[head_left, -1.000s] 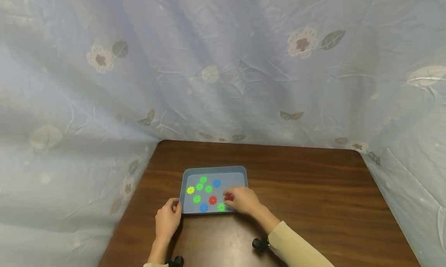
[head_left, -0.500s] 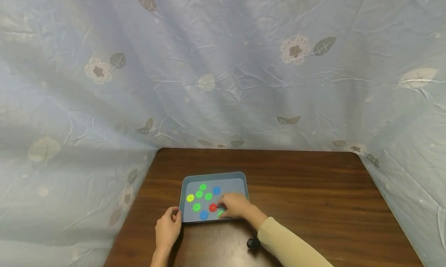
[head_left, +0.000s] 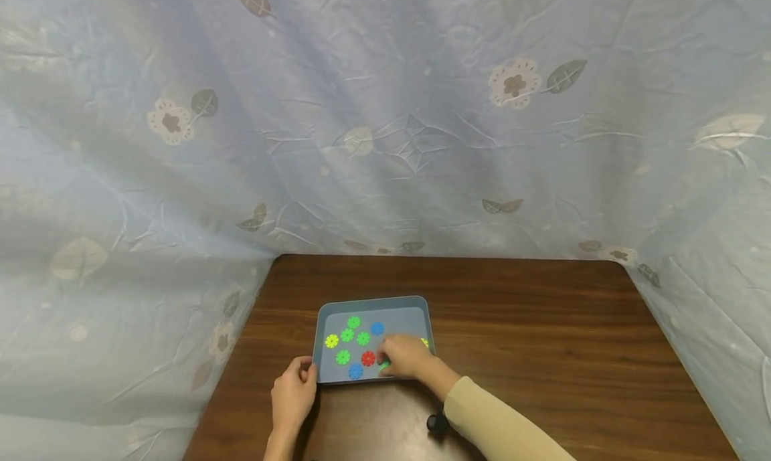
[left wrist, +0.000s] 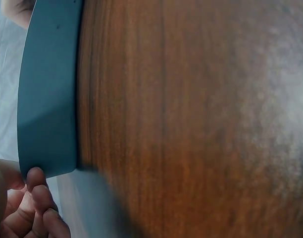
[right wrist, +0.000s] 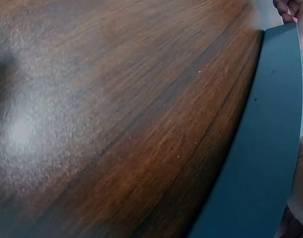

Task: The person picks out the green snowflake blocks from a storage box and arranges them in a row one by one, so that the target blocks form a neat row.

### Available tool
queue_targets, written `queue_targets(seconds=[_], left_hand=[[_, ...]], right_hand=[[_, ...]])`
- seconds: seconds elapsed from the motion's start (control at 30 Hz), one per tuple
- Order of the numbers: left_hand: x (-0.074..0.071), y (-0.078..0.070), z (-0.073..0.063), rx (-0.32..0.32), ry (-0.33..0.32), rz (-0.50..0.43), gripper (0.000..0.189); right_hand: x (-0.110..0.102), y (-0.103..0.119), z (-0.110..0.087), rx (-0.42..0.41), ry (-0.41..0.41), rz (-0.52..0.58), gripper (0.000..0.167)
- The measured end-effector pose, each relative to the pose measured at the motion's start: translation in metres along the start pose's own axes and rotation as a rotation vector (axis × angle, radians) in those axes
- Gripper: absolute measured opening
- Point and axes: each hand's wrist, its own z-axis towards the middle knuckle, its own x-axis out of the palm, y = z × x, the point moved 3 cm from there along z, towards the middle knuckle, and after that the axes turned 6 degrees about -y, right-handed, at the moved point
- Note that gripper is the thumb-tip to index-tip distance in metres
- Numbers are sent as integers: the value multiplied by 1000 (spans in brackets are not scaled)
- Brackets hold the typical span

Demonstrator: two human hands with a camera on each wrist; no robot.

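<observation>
A shallow grey-blue tray (head_left: 373, 305) sits on the table holding small notched plastic snowflake discs. My left hand (head_left: 293, 393) grips the tray's front left corner; in the left wrist view its fingertips (left wrist: 36, 176) press the outside of that corner. My right hand (head_left: 405, 357) reaches over the tray's front right part, fingers bent downward. Right at its fingertips lie a red disc (head_left: 367, 358) and a partly covered green disc (head_left: 384, 366); I cannot tell whether it pinches one. In the right wrist view the tray wall hides most of this hand.
Left of the right hand lie several green discs (head_left: 343, 357), blue discs (head_left: 355, 371) and a yellow disc (head_left: 332, 341). Another yellow disc (head_left: 424, 342) peeks out behind the right hand. Brown wooden table (head_left: 530, 354) surrounds the tray, with a patterned curtain (head_left: 385, 146) behind.
My right hand has moved left, toward the red and green discs. The red piece seen at its fingertips earlier no longer shows there. The left hand stays at the corner; the head view has tilted slightly.
</observation>
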Motion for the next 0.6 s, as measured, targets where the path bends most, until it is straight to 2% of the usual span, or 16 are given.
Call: queue_targets(seconds=[0.23, 0.43, 0.6], left_hand=[[1, 0, 0, -4, 4, 6, 18], [1, 1, -1, -16, 4, 8, 18], [-1, -1, 0, -21, 8, 3, 19]], right_hand=[[1, -1, 0, 46, 9, -19, 30], [-1, 0, -2, 45, 28, -10, 31], [-9, -3, -4, 24, 50, 72, 28]])
